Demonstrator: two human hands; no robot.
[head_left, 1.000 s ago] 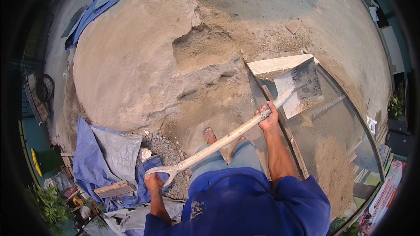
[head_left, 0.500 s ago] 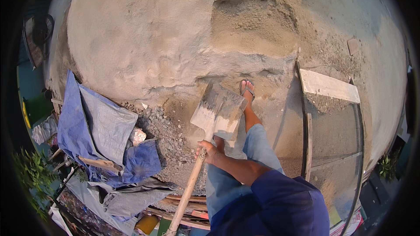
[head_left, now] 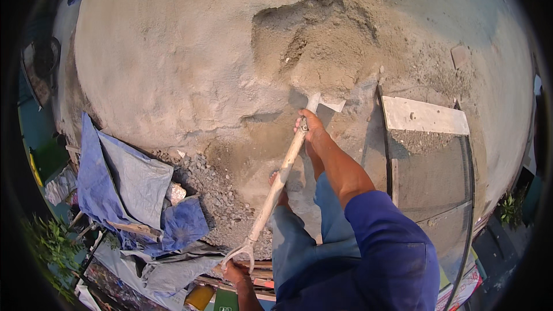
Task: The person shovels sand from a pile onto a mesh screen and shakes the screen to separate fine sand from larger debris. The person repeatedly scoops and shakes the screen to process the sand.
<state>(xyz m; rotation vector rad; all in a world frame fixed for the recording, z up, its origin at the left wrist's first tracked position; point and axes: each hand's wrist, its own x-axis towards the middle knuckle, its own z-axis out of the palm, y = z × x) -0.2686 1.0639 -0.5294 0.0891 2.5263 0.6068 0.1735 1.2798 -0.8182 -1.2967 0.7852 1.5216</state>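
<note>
A long wooden shovel [head_left: 276, 190] runs diagonally from lower left to the centre. My right hand [head_left: 308, 121] grips its shaft just below the metal blade [head_left: 334, 103], which sits in the hollow of a pale sand pile [head_left: 322, 52], mostly hidden under loose sand. My left hand [head_left: 233, 270] grips the D-shaped handle at the bottom end. My feet and legs show beneath the shaft, partly hidden by my right arm.
A framed mesh screen [head_left: 426, 173] with a pale board [head_left: 423, 114] lies at right. Blue and grey tarps [head_left: 127, 178] with a wood scrap lie at lower left beside gravel [head_left: 210, 201]. A tile piece [head_left: 459, 56] lies upper right; plants [head_left: 52, 253] and clutter line the left edge.
The blade moved from over the screen down toward my feet, then forward into the sand hollow. My right arm reaches further forward, and the handle end has come back into view with my left hand.
</note>
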